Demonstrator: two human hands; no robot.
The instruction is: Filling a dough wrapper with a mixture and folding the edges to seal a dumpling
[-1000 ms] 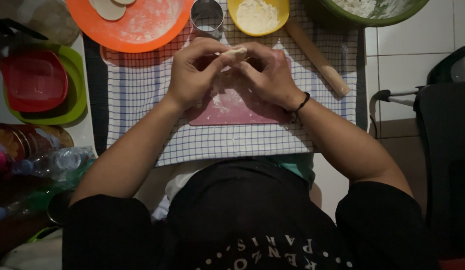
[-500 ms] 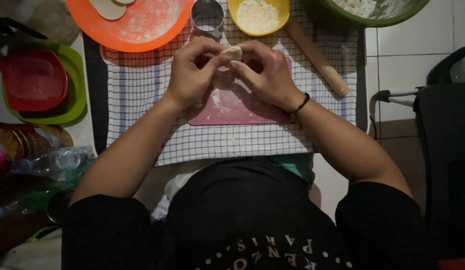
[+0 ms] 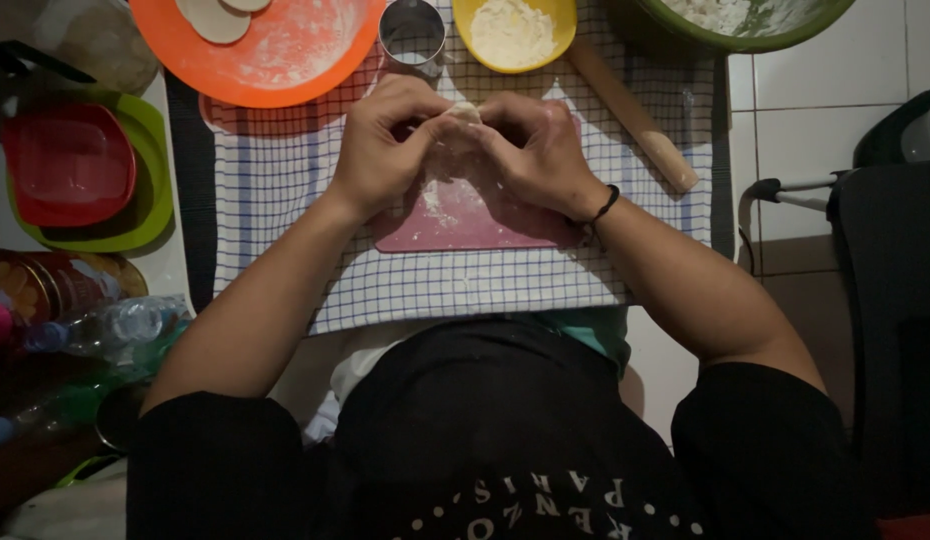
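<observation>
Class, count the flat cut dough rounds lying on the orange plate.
2, both at the top edge of the round orange plate: one pale dough round, another partly cropped; more may be hidden.

Home kitchen — rolling pin (image 3: 633,112), flour bowl (image 3: 515,33), checked cloth (image 3: 465,285) on tiled floor (image 3: 835,90).

A clear plastic bottle (image 3: 120,325) and a red-labelled jar (image 3: 55,285) lie at far left.

Dough (image 3: 466,111): soft, matt, floury. Board (image 3: 475,215): smooth pink plastic, flour-dusted. Cloth (image 3: 285,200): woven checked fabric. Cutter (image 3: 413,35): shiny metal. Rolling pin (image 3: 635,115): bare matt wood. Orange plate (image 3: 285,55), yellow bowl (image 3: 513,35): glossy plastic, floured. Floor (image 3: 785,120): glazed tile.
</observation>
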